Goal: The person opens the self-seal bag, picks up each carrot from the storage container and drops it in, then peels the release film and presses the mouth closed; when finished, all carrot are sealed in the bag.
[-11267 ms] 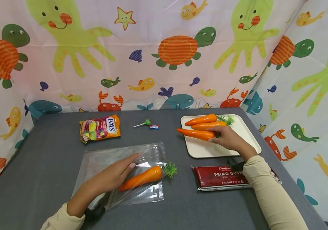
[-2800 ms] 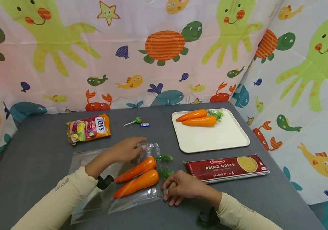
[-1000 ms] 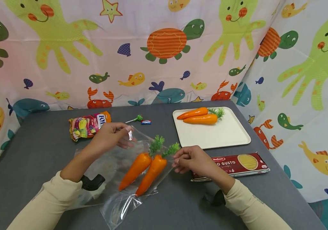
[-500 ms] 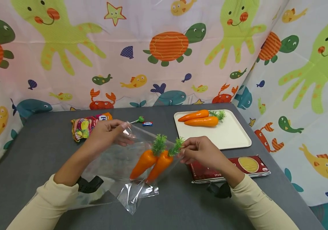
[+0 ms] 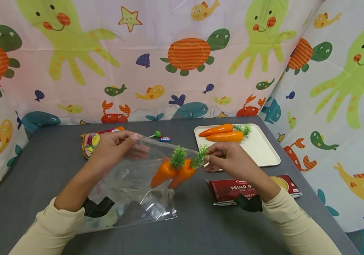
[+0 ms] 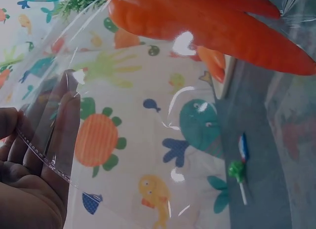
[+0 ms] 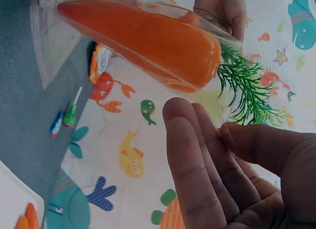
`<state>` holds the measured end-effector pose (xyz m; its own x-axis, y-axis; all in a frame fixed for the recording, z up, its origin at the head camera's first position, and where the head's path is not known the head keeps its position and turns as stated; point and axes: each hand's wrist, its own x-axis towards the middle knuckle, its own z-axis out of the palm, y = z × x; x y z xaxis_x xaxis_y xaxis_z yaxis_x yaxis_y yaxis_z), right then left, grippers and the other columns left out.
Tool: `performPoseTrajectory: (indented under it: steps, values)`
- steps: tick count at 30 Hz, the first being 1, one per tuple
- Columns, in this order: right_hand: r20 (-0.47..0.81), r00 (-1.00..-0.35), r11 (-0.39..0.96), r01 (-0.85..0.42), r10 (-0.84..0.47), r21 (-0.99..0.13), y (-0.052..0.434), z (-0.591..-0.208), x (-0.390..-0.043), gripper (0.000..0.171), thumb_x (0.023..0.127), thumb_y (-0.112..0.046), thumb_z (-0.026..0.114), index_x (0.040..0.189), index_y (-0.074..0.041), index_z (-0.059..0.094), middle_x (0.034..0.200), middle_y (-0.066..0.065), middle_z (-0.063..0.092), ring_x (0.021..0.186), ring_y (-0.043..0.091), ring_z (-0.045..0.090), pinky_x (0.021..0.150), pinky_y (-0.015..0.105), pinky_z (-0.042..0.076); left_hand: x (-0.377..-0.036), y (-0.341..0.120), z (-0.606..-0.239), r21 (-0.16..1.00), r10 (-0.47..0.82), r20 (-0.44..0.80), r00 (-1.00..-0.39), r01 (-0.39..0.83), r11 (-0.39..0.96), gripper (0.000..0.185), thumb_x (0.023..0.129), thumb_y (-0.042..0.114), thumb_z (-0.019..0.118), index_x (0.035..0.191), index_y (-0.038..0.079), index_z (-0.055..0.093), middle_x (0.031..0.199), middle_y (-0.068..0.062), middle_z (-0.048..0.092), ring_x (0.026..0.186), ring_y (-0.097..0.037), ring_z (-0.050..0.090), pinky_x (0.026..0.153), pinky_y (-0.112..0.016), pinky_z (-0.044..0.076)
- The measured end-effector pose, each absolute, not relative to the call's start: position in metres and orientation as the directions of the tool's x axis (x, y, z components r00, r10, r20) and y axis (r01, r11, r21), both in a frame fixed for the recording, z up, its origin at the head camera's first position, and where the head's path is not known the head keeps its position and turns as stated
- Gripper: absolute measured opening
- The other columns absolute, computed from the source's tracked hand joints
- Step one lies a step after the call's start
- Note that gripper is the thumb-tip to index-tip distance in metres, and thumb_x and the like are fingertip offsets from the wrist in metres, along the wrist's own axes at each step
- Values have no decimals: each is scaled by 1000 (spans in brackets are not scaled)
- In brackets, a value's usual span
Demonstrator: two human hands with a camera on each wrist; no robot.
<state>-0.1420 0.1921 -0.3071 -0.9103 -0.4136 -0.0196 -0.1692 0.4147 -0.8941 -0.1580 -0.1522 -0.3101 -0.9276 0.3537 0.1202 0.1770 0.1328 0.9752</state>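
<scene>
My left hand pinching the clear bag's mouth edge, my right hand pinching the opposite edge, bag lifted above the table, two carrots inside (green tops protruding), fingers curled.

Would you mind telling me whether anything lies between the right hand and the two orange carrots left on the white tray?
Nothing visible does. The right hand pinches the clear plastic bag's edge, beside the white tray; bare tray separates it from the two orange carrots.
</scene>
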Motion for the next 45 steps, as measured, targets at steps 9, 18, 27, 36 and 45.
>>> performPoseTrajectory:
  steps: [9, 18, 27, 36, 45]
  values:
    - [43, -916, 462, -241, -399, -854, 191, -289, -143, 15, 94, -3, 63, 106, 3, 68, 90, 12, 73, 74, 20, 72, 68, 36, 59, -151, -149, -313, 975, 300, 206, -931, 222, 20, 30, 102, 24, 54, 114, 0, 65, 96, -13, 73, 85, -31, 71, 77, -42, 57]
    - [119, -914, 541, -331, -388, -773, 187, -277, -143, 17, 94, -10, 65, 107, 0, 70, 88, 6, 73, 73, 14, 71, 69, 29, 58, -146, -144, -316, 966, 214, 253, -943, 257, -9, 29, 101, 24, 55, 110, -1, 67, 93, -12, 74, 82, -31, 72, 74, -40, 57]
    - [220, -888, 528, -422, -404, -736, 184, -263, -143, 13, 94, -8, 65, 103, -1, 72, 84, 7, 73, 71, 12, 71, 67, 28, 58, -135, -146, -303, 954, 169, 298, -939, 298, -30, 27, 101, 25, 56, 110, 1, 65, 96, -13, 73, 84, -32, 71, 78, -41, 57]
    - [281, -870, 511, -470, -405, -720, 182, -247, -142, 14, 94, -8, 65, 103, -1, 72, 84, 5, 73, 72, 13, 71, 68, 28, 58, -130, -144, -293, 912, 139, 410, -901, 401, -88, 22, 101, 13, 54, 106, -5, 65, 94, -18, 72, 84, -33, 71, 75, -42, 57]
    - [331, -867, 566, -495, -373, -659, 175, -237, -139, 15, 95, -16, 66, 102, -6, 75, 89, 2, 71, 74, 13, 66, 68, 32, 56, -130, -141, -298, 906, 99, 422, -901, 414, -90, 24, 101, 15, 54, 106, -6, 64, 94, -16, 73, 82, -32, 71, 74, -40, 57]
